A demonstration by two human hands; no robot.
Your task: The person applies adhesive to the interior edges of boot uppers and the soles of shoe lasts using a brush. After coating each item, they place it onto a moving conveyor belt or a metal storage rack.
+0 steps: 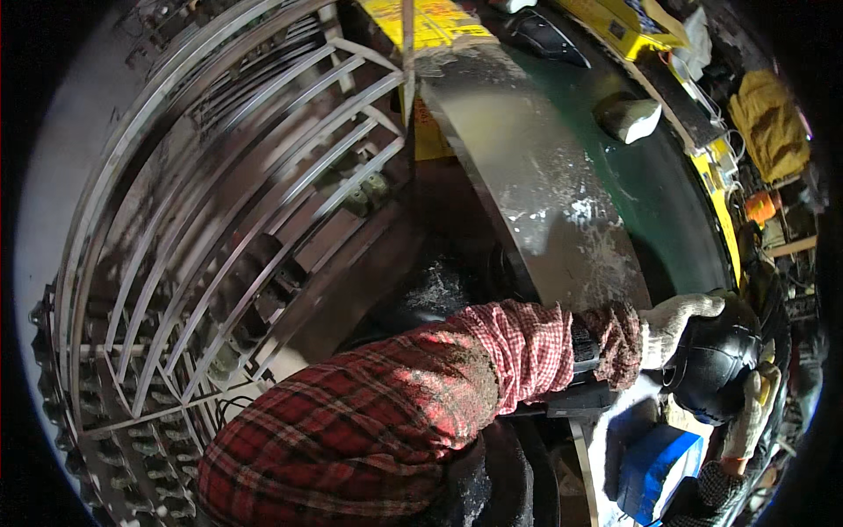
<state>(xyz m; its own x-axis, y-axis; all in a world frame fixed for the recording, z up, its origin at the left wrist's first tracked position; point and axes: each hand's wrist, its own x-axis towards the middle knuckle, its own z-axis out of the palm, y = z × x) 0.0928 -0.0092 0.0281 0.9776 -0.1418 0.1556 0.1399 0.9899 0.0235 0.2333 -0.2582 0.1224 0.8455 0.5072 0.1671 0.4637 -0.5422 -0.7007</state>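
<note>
My left hand (676, 328), in a white knit glove, reaches right from a red plaid sleeve. Its fingers lie over the top of a glossy black leather shoe upper (718, 362) with a rounded shape. Below and to the right, my right hand (753, 409), also gloved, grips the lower side of the same upper, its fingers partly hidden. A blue box (660, 472) stands just under the upper. A dark band (587, 350) circles my left wrist.
A tall metal bar rack (263, 220) fills the left side. Beyond my arm run a worn metal ledge (544, 176) and a green belt (667, 202). On the belt lie a black shoe (546, 37) and a pale-ended shoe-shaped piece (630, 120). A yellow bin (628, 31) stands at the far right.
</note>
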